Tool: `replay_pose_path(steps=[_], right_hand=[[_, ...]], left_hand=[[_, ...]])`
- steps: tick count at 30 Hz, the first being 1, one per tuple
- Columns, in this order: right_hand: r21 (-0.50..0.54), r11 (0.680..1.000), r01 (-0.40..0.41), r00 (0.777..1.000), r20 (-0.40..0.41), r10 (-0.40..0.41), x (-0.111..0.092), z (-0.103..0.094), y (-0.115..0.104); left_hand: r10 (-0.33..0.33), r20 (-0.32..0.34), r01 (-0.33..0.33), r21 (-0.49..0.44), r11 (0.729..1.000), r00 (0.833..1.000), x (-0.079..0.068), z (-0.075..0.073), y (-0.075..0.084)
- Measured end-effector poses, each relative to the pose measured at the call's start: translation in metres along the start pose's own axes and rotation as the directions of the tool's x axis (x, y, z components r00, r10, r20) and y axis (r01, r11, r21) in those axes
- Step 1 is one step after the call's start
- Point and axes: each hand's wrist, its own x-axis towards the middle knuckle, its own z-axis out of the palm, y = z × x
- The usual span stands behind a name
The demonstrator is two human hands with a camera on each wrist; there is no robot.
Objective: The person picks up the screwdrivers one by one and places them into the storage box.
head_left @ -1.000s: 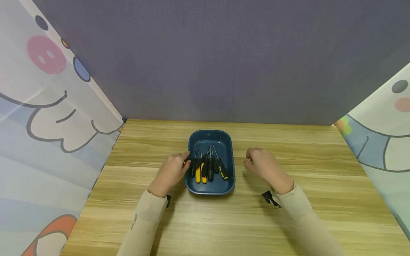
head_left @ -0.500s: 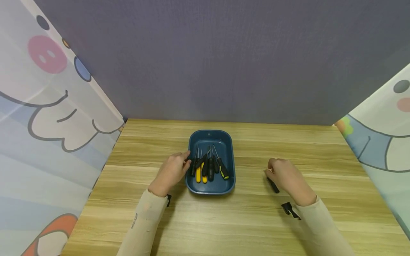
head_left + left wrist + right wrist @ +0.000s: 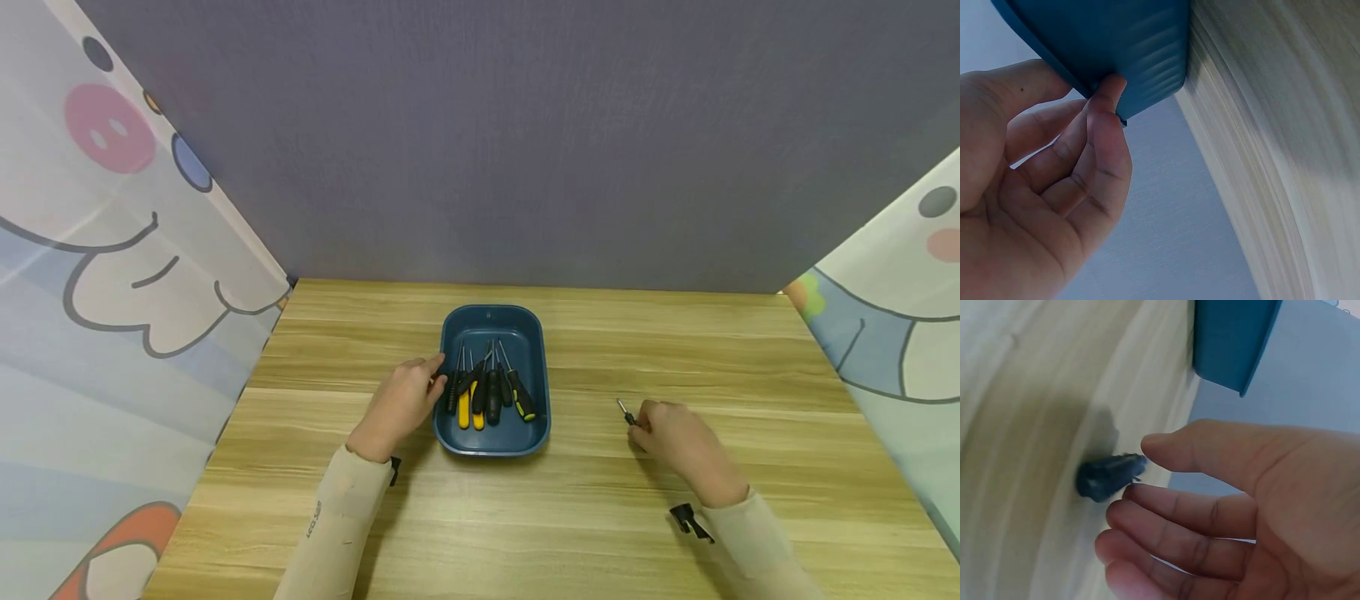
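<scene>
My left hand (image 3: 397,408) pinches the left rim of a deep blue plastic tray (image 3: 491,447), thumb and fingertips right at the edge in the left wrist view. Several screwdrivers (image 3: 492,400) with black or yellow-and-black handles lie inside the tray. To the right of it, my right hand (image 3: 681,442) is low over the table at a small dark-handled screwdriver (image 3: 628,414), whose metal tip points away to the left. In the right wrist view the dark handle (image 3: 1107,478) sits just beyond the thumb and forefinger, which stand apart, and the other fingers are loosely bent.
The wood-grain table (image 3: 480,533) ends at a grey upright panel (image 3: 540,167) behind the tray. Cartoon-printed curtains (image 3: 105,250) hang at both sides. Black straps (image 3: 692,522) show by the wrists.
My right hand has moved right and toward me, away from the tray's side, to the small screwdriver, whose metal tip now shows. The left hand and tray stay in place.
</scene>
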Motion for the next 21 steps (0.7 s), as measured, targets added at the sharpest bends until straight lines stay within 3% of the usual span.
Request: replay_pose_path(steps=[21], right_hand=[[0.037, 0.999, -0.018, 0.999, -0.035, 0.019, -0.001, 0.012, 0.003]], left_hand=[[0.011, -0.007, -0.011, 0.015, 1.000, 1.000, 0.000, 0.001, -0.001]])
